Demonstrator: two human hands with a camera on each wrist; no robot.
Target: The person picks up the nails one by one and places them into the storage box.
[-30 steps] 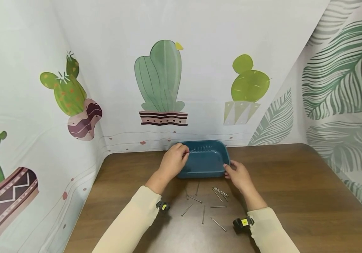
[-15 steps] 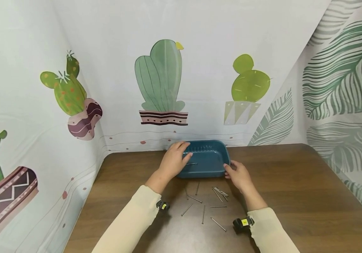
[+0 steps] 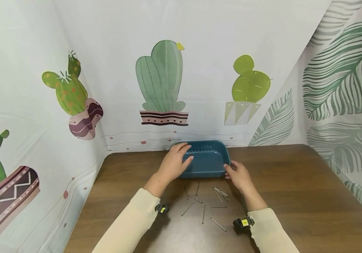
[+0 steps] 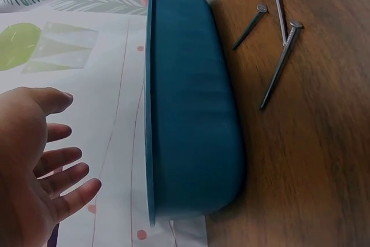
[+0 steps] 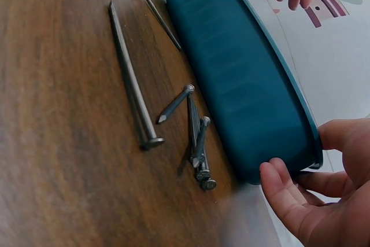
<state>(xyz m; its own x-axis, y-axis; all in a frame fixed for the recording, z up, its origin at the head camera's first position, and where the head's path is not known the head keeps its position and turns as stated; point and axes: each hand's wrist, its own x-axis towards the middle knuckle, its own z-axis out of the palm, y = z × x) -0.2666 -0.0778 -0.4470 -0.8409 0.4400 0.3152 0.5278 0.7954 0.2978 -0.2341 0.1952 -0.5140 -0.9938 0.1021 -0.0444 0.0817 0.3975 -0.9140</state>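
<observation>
A dark blue-green plastic tray [image 3: 206,168] stands at the back of the table. My left hand [image 3: 173,162] hovers over its left end, fingers spread and holding nothing. In the left wrist view that left hand [image 4: 34,166] is apart from the tray wall [image 4: 191,102]. My right hand [image 3: 240,177] grips the tray's near right corner. The right wrist view shows the right hand [image 5: 329,195] with thumb and fingers on either side of the rim. Several metal nails [image 3: 218,207] lie scattered before the tray. My left hand hides part of the tray's inside.
A small cluster of nails [image 5: 199,143] lies close to the tray's front wall near my right hand. The brown wooden table [image 3: 294,189] ends at a white cloth backdrop [image 3: 206,88] printed with cacti and leaves, just behind the tray.
My left hand has let go of a nail, which lay in the tray half a second ago and is hidden now. Its fingers have spread. My right hand keeps its grip on the tray.
</observation>
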